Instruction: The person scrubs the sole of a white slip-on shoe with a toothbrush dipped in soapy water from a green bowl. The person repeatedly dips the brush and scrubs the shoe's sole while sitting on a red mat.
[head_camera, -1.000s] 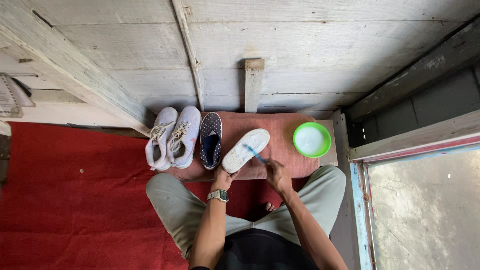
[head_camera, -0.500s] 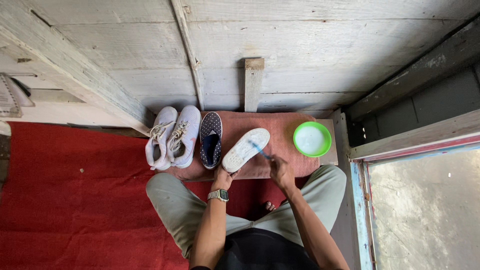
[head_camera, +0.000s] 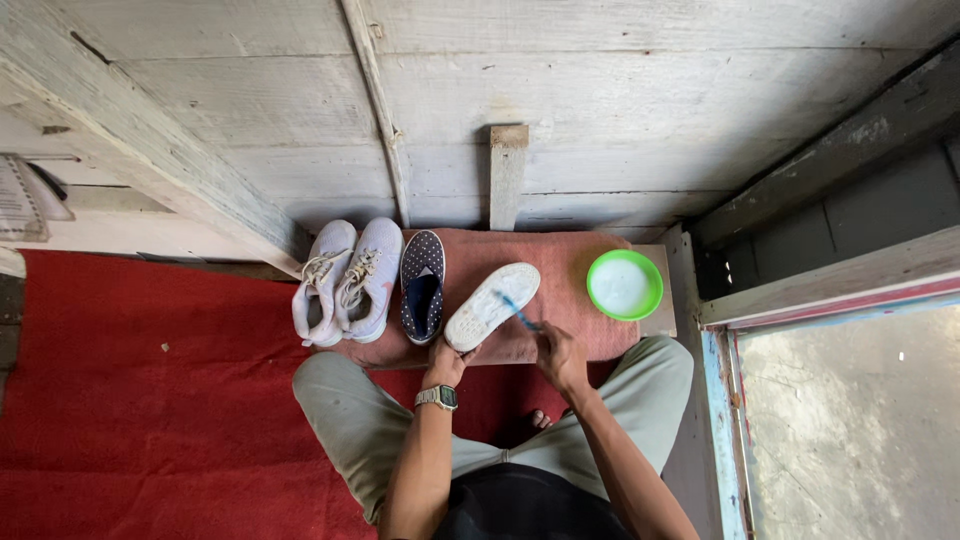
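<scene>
My left hand, with a watch on its wrist, grips the heel end of a shoe turned sole up, its white sole facing me. My right hand holds a small blue brush whose head rests on the middle of that sole. The shoe lies on a reddish cloth in front of my knees. Its dark polka-dot partner stands upright just to the left.
A pair of pale lilac sneakers stands left of the dotted shoe. A green bowl of whitish liquid sits on the right. Red carpet covers the floor to the left; a wooden plank wall rises ahead, a doorway sill lies to the right.
The brush has shifted slightly along the sole in small strokes. The left hand and the shoe stay where they were.
</scene>
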